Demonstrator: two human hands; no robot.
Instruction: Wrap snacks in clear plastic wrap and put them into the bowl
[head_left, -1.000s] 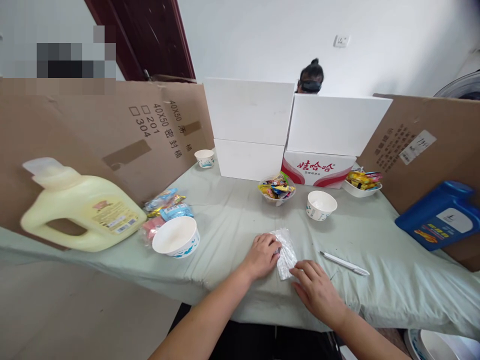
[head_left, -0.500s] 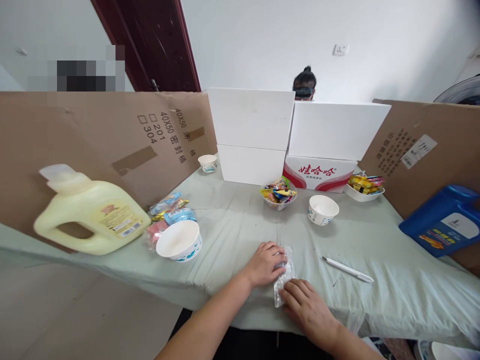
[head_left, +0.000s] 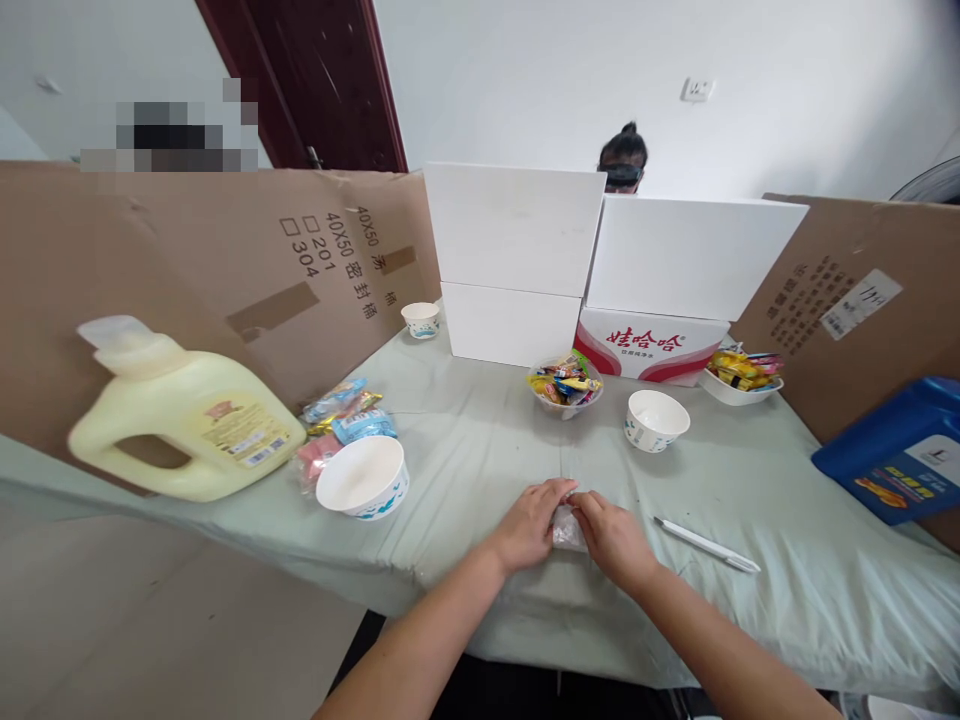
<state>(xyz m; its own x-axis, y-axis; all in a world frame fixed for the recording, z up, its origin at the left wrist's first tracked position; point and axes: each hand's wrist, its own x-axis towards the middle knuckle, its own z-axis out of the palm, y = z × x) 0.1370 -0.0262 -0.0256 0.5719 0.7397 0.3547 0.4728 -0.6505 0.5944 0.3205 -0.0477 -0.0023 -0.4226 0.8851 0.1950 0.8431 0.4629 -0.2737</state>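
- We see the left hand (head_left: 531, 522) and the right hand (head_left: 613, 535) drawn close together on the pale green cloth (head_left: 465, 440), near the front edge of the table.
- Between them lies a small clear plastic bag (head_left: 567, 530), mostly covered; only a crumpled patch shows in the gap.
- The fingers of both hands are curled down and pinched onto the bag, the left from the left side and the right from the right; their tips nearly meet above it.
- A white pen (head_left: 705, 544) lies on the cloth just right of the right hand, not touched.
- A white paper bowl (head_left: 364, 477) stands to the left of the hands, with a heap of wrapped snacks (head_left: 335, 420) beyond it.
- A pale yellow jug (head_left: 180, 415) lies on its side at the far left.
- Farther back we see a clear bowl of sweets (head_left: 565, 385), a second paper bowl (head_left: 656, 420) and a white dish of sweets (head_left: 742, 375).
- A blue jug (head_left: 896, 455) sits at the right edge.
- White boxes (head_left: 517, 255) and sheets of cardboard (head_left: 187, 280) wall the far side; another person's head (head_left: 622, 160) shows above them.
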